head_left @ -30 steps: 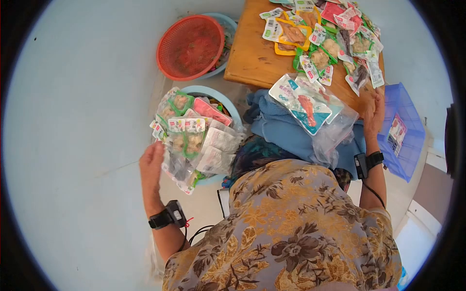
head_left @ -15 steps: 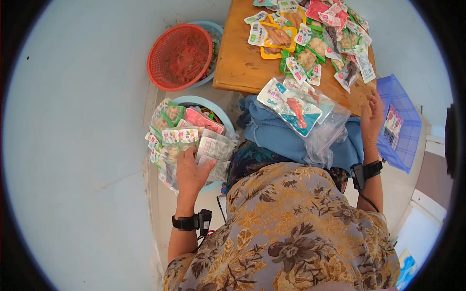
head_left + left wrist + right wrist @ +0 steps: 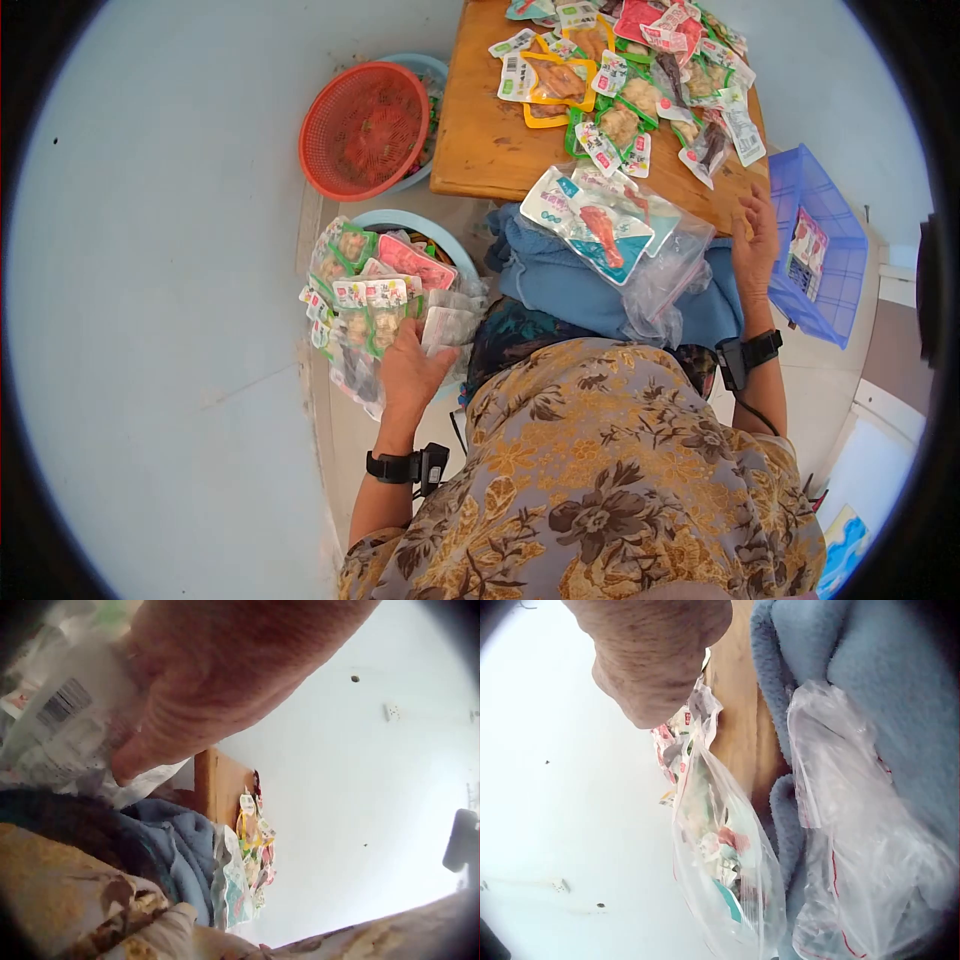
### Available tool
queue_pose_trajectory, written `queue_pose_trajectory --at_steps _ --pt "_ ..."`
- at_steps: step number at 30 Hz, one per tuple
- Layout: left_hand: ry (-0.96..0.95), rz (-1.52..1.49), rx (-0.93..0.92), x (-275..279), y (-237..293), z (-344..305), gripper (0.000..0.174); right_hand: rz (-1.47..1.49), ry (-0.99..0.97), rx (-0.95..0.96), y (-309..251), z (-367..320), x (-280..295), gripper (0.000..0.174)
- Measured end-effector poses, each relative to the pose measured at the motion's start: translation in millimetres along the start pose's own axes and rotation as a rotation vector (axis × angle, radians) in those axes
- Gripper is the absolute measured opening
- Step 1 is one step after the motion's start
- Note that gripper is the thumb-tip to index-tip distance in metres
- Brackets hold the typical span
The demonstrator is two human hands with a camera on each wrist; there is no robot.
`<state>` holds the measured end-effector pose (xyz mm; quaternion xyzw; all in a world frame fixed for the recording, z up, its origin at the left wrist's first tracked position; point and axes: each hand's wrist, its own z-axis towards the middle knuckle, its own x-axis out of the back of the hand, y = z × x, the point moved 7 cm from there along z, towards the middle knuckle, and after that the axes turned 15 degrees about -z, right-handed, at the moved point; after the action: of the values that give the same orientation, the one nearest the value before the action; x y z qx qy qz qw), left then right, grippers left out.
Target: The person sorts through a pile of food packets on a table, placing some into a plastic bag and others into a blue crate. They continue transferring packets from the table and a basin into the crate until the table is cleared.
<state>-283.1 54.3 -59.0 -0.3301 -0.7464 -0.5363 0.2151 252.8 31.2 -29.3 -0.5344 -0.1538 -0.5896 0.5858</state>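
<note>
No wording is showing sharply enough to be read: a black-striped barcode [image 3: 64,701] is standing out on a pale packet [image 3: 56,750] at the near left, its small print blurring beside it. The teal-and-white packet [image 3: 590,225] in the middle is carrying characters too small to make out, while at the far side a yellow-edged packet [image 3: 560,82] is bearing a small green label [image 3: 511,85], equally illegible.
</note>
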Motion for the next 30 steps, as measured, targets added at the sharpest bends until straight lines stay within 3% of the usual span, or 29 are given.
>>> queue_pose_trajectory --at_steps 5,7,14,17,19,23,25,26,28,30 --pt "-0.072 0.027 0.099 -12 -5 -3 0.063 0.023 0.005 -0.002 1 -3 0 0.025" --pt "-0.101 -0.022 -0.016 -16 -11 2 0.073 0.05 -0.003 -0.029 1 -3 -1 0.025" --pt "-0.128 -0.087 -0.114 4 -9 12 0.065 0.132 -0.008 -0.1 -4 -4 2 0.024" --pt "-0.251 -0.13 -0.004 29 11 9 0.054 0.132 0.011 -0.083 -11 -1 6 0.023" --pt "-0.321 -0.442 0.131 44 21 5 0.046 0.175 0.005 -0.074 -15 1 8 0.024" --pt "-0.264 -0.708 0.209 73 44 1 0.048 0.331 0.024 -0.108 -24 5 14 0.024" --pt "-0.204 -0.971 0.232 79 58 5 0.054 0.535 -0.175 -0.168 -29 7 8 0.025" --pt "-0.212 -1.025 0.198 78 72 9 0.058 0.529 -0.144 -0.172 -38 9 17 0.025" --pt "-0.226 -1.077 0.131 68 99 16 0.059 0.843 -0.422 -0.296 -74 3 10 0.029" --pt "-0.237 -1.174 0.036 49 135 24 0.063 1.02 -0.578 -0.286 -106 -8 10 0.044"
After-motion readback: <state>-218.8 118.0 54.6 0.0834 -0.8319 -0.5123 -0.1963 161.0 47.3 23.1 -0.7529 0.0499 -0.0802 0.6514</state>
